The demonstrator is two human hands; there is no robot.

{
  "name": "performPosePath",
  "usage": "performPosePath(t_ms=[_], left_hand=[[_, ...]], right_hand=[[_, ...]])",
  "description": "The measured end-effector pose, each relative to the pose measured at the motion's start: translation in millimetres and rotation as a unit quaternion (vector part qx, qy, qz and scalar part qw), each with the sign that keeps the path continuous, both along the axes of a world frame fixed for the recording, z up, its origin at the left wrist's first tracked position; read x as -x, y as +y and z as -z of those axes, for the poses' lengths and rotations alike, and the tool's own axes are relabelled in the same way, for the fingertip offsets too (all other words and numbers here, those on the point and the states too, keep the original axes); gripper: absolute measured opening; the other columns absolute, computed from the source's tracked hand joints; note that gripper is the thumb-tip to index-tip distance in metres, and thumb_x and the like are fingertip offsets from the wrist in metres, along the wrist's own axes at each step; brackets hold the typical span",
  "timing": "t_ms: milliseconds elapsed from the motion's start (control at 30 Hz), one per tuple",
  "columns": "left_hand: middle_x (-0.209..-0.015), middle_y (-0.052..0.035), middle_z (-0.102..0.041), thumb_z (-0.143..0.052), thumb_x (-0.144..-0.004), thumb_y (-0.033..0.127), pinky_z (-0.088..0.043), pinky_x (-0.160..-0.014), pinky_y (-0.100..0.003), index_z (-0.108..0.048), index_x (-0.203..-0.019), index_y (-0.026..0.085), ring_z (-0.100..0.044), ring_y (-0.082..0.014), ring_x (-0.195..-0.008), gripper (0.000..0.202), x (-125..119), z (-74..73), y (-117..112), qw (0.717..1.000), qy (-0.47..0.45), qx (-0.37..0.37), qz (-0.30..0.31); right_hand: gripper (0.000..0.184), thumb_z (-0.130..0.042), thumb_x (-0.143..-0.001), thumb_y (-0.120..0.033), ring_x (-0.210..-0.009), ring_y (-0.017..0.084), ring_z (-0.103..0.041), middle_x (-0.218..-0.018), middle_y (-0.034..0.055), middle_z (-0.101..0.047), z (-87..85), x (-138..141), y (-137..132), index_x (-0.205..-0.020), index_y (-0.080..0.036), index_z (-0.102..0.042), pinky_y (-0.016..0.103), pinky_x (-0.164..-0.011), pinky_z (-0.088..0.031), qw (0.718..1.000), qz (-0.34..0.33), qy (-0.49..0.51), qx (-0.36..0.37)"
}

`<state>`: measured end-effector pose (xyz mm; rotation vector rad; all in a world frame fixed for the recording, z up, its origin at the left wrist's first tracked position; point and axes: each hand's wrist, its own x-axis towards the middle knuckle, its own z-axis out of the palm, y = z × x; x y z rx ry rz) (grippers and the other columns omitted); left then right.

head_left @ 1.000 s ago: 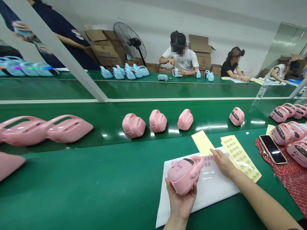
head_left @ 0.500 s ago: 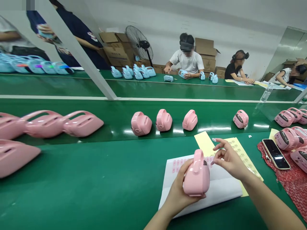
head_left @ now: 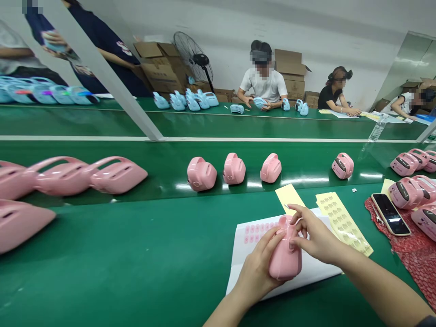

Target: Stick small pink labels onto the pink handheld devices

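My left hand point(head_left: 260, 265) is wrapped round a glossy pink plastic case with a carrying handle point(head_left: 285, 261), held upright above a white sheet point(head_left: 316, 268). Against the right side of the case, by its handle, my right hand point(head_left: 315, 234) has its thumb and fingers bent in a pinch. Whatever lies between those fingertips is too small or hidden to make out. Small pink oval stickers point(head_left: 256, 234) in rows show on the sheet, partly covered by my hands. Beside it lie a yellow sticker sheet point(head_left: 342, 222) and a plain yellow paper point(head_left: 289, 197).
Several pink cases point(head_left: 201, 174) line the green bench, with larger pink pieces point(head_left: 117, 175) at left. A phone point(head_left: 390, 214) rests on red bubble wrap point(head_left: 415, 259) at right. Across a white rail point(head_left: 245, 140), co-workers point(head_left: 263, 84) sit near blue cases point(head_left: 194, 101).
My right hand has moved left and down from beside the case onto its handle side. The case has tilted and shifted slightly right in my left hand.
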<state>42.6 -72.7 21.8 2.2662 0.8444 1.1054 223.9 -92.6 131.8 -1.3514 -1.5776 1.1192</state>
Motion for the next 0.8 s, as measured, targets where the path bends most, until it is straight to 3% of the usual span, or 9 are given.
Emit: performPosePath(t_ms=[367,567,800], left_hand=[[-0.134,-0.0115,-0.046,-0.074,-0.055,0.021,-0.048,-0.088,-0.044,-0.032,-0.133,0.032,-0.048,-0.0327,-0.118,0.089,0,-7.5,-1,0.999,-0.002,0.039,0.007],[-0.135,-0.0111,-0.046,-0.078,-0.050,0.024,-0.044,-0.093,-0.048,-0.036,-0.132,0.032,-0.045,-0.0347,-0.121,0.092,-1,-2.0,1,0.998,-0.010,0.055,-0.004],[-0.135,-0.0113,-0.046,-0.077,-0.051,0.023,-0.047,-0.090,-0.047,-0.035,-0.133,0.032,-0.047,-0.0337,-0.119,0.093,-1,-1.3,-1,0.998,-0.019,0.056,0.005]], right_hand=[[0.062,-0.057,-0.066,-0.003,-0.064,0.008,-0.055,-0.089,-0.0018,-0.045,14.8,5,-1,-0.121,-0.027,-0.042,0.026,-0.061,-0.047,0.997,0.037,0.065,-0.022],[0.053,-0.056,-0.071,-0.009,-0.063,0.009,-0.059,-0.086,-0.0030,-0.042,22.7,7,-2,-0.119,-0.026,-0.040,0.030,-0.066,-0.051,0.990,0.020,0.137,-0.032],[0.059,-0.052,-0.072,-0.004,-0.066,0.010,-0.057,-0.087,-0.0016,-0.045,18.1,2,1,-0.124,-0.029,-0.037,0.029,-0.064,-0.053,0.997,-0.008,0.032,-0.074]])
